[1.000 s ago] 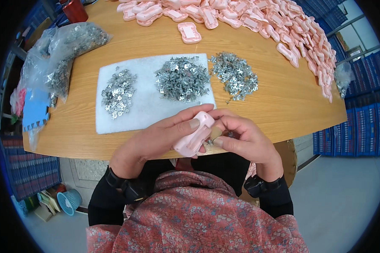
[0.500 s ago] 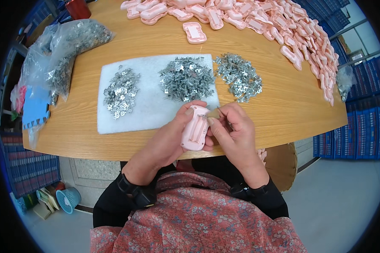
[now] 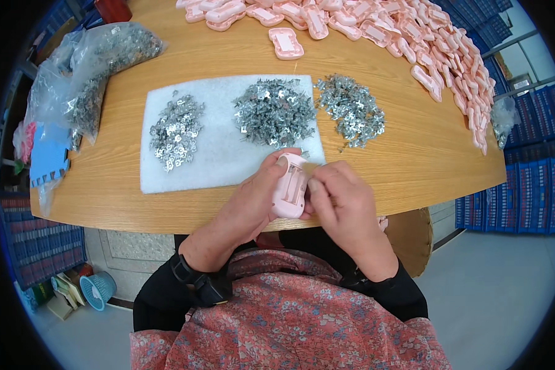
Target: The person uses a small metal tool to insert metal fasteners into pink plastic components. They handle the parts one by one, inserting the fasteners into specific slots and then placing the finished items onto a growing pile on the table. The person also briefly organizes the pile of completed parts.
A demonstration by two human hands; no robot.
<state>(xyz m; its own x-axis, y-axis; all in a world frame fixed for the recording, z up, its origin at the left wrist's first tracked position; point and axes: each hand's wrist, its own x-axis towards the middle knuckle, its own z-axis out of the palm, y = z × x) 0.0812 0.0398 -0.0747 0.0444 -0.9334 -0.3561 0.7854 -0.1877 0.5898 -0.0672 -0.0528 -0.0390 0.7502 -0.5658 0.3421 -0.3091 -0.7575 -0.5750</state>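
Head view: at the frame's centre, the left hand [image 3: 253, 200] clasps the pink shell [image 3: 288, 196]; the right hand [image 3: 349, 206] bends close at its right side, its hold hidden, so I cannot tell. A slack left grip could let the shell twist or drop past the table [image 3: 413, 169] edge.

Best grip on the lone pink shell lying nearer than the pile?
Probably across its waist, coming from the near side: the lone pink shell lies by itself, with bare tabletop around it. Its left and right sides curve inward, giving finger and thumb opposed places; the pile lies beyond and to its right.
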